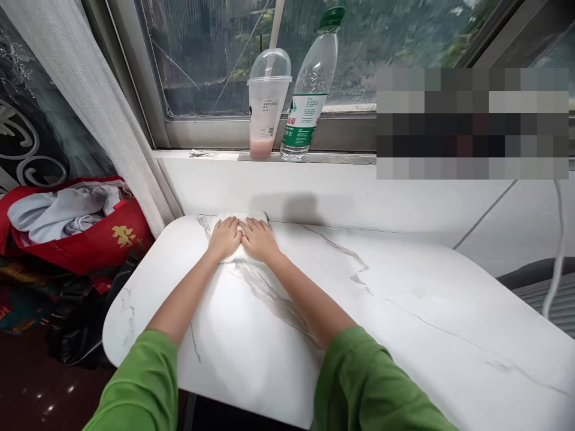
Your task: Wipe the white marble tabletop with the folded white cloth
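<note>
Both hands lie side by side on a white cloth (233, 256) at the far edge of the white marbled table (381, 347). My left hand (225, 237) rests flat on it with the fingers stretched toward the wall. Next to it, my right hand (258, 239) presses down, also flat, its fingers stretched out. The fingertips of the two hands nearly meet. Much of the cloth is hidden beneath the palms.
On the sill above stand a plastic cup (265, 114) with a straw and a little pink drink, and a tilted green-capped water bottle (309, 90). A red bag (90, 239) with clothes sits left, below a pale curtain (99, 90). A white cable (557, 257) hangs right.
</note>
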{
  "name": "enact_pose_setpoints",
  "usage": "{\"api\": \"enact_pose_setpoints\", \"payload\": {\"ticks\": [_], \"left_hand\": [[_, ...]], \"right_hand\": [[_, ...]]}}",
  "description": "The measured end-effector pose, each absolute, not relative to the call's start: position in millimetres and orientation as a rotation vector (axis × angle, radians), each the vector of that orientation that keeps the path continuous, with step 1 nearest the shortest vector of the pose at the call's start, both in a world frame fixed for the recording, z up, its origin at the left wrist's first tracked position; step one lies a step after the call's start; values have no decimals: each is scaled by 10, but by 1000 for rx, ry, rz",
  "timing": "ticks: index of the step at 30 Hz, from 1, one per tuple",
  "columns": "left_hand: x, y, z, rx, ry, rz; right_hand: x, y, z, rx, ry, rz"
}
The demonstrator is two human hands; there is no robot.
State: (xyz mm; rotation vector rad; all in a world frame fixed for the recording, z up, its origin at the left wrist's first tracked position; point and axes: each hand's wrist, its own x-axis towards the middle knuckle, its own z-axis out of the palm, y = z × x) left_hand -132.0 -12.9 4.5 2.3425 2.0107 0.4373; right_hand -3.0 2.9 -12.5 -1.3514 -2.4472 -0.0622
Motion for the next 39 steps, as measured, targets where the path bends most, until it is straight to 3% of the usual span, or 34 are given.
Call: {"api": "enact_pose_setpoints", "payload": {"ticks": [8, 14, 18, 23, 29, 39], "left_hand": [[-816, -1620, -32, 2586, 1884, 464], [-469, -2460, 56, 2857, 1394, 377], [-266, -2081, 10, 2783, 1347, 344], [-45, -956, -48, 2700, 1448, 348], [28, 56, -31, 2691, 1557, 392], [59, 267, -10, 2682, 1575, 403]], "right_hand": [[678, -1394, -223, -1101, -2529, -207], [1227, -2332, -230, -1046, -2485, -334], [1458, -2021, -306, -1170, -2460, -196], [1547, -873, -310, -1365, -2399, 52], [1426, 159, -211, -1457, -2295, 46], [1431, 278, -186, -1509, -2275, -22]]}}
